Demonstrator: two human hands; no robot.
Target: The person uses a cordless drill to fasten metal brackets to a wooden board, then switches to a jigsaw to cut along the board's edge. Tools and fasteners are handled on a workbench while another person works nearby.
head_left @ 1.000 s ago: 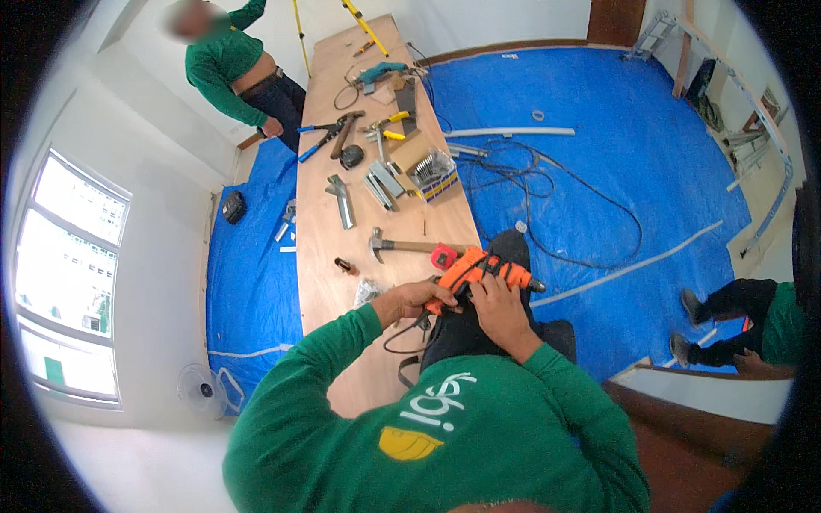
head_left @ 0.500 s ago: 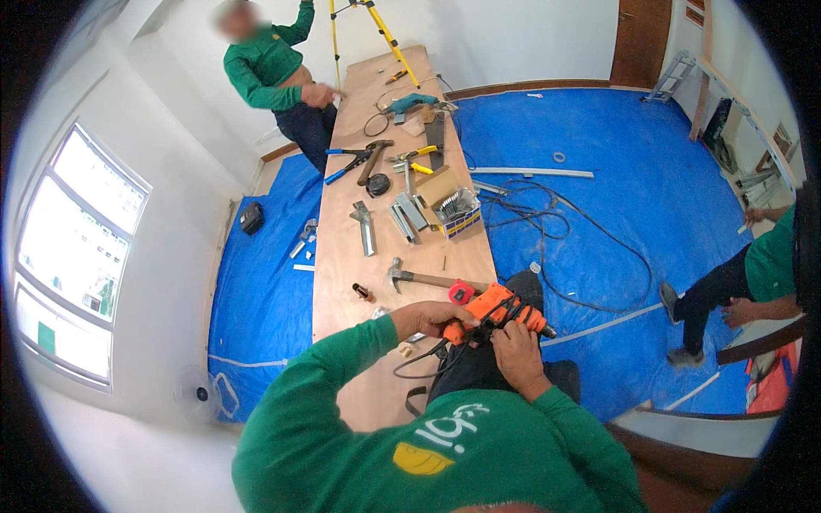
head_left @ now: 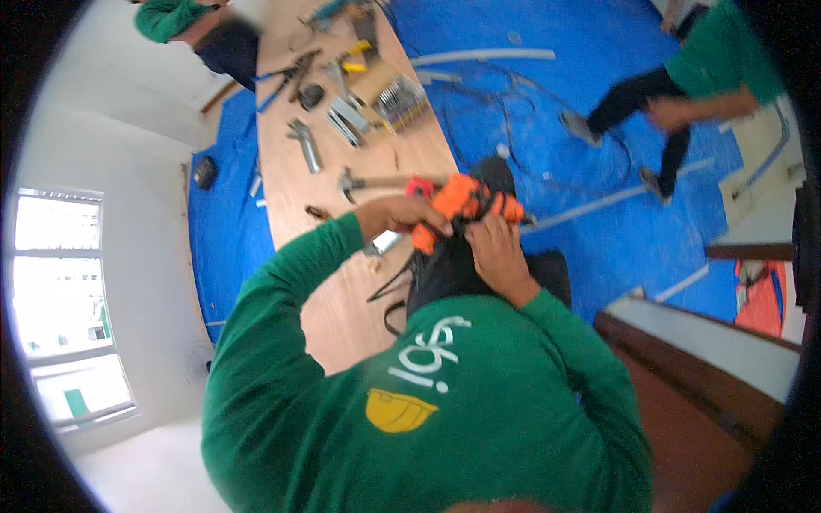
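An orange power drill (head_left: pixel 462 198) lies over my lap at the table's edge, its black cord (head_left: pixel 392 285) bunched against the body and trailing down beside my leg. My left hand (head_left: pixel 400 217) is wrapped round the drill's rear end. Against the drill's underside and the bunched cord, my right hand (head_left: pixel 499 250) has its fingers curled; blur hides exactly what they pinch. Just beyond the drill, a claw hammer (head_left: pixel 385 181) lies on the table, and a red tape measure (head_left: pixel 418 187) sits by its handle.
The plywood table (head_left: pixel 342 338) holds metal channel pieces (head_left: pixel 346 121), a box of screws (head_left: pixel 398 103) and several hand tools. A co-worker (head_left: pixel 201 26) stands at the far left. Another person (head_left: pixel 710 81) is at the right on the blue tarp (head_left: pixel 590 239), where a cable (head_left: pixel 534 103) lies.
My view has tilted and shifted, so the table and drill sit higher in it. The person on the right has stepped farther into view. Both my hands stay at the drill.
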